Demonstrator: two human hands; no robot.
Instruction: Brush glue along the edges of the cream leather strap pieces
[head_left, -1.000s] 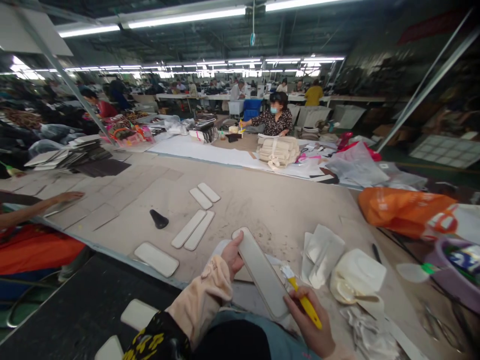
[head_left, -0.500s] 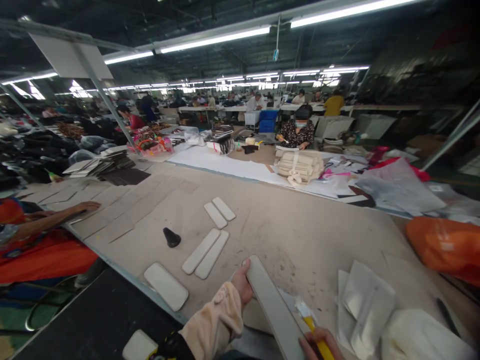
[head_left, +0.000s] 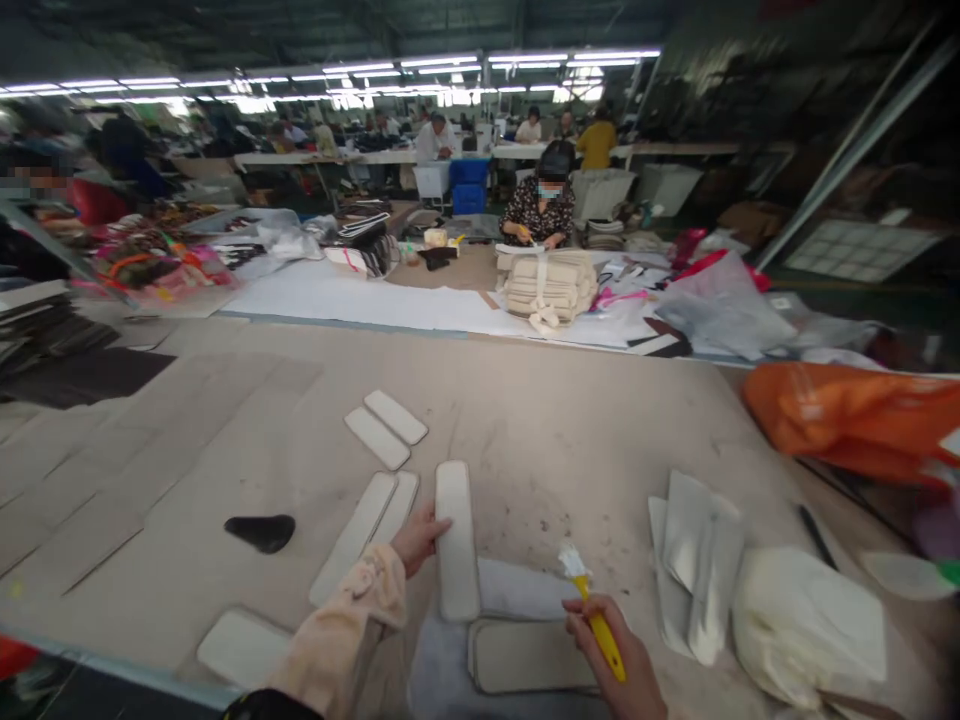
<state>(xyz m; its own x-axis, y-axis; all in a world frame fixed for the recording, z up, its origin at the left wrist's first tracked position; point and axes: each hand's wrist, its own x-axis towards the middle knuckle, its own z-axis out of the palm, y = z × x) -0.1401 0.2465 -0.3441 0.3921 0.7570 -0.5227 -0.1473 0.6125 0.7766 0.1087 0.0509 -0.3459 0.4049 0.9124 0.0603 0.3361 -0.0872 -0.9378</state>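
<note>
My left hand (head_left: 421,537) grips a long, pale panel with rounded corners (head_left: 456,560) by its left edge, thumb on top. In my right hand (head_left: 619,640) is a yellow-handled brush (head_left: 600,625), its bristles coated white and pointing away from me. Below the brush lies a small stack of similar, darker-faced panels (head_left: 525,655) on a greyish sheet (head_left: 517,585). Left of my hand are two long panels (head_left: 356,535), partly behind my sleeve. Two shorter panels (head_left: 386,430) lie beyond them, and another panel (head_left: 244,645) is near the table edge.
A black, tapered object (head_left: 262,532) lies on the left of the table (head_left: 570,430). On the right are pale flat pieces (head_left: 697,560), a whitish bundle (head_left: 806,620) and an orange bag (head_left: 847,420). Across the table, a masked person (head_left: 544,205) works behind stacked cream pieces (head_left: 547,285).
My view has swung right. The panel in my left hand has moved away from the brush and turned more upright. The brush now stands clear, to the panel's right.
</note>
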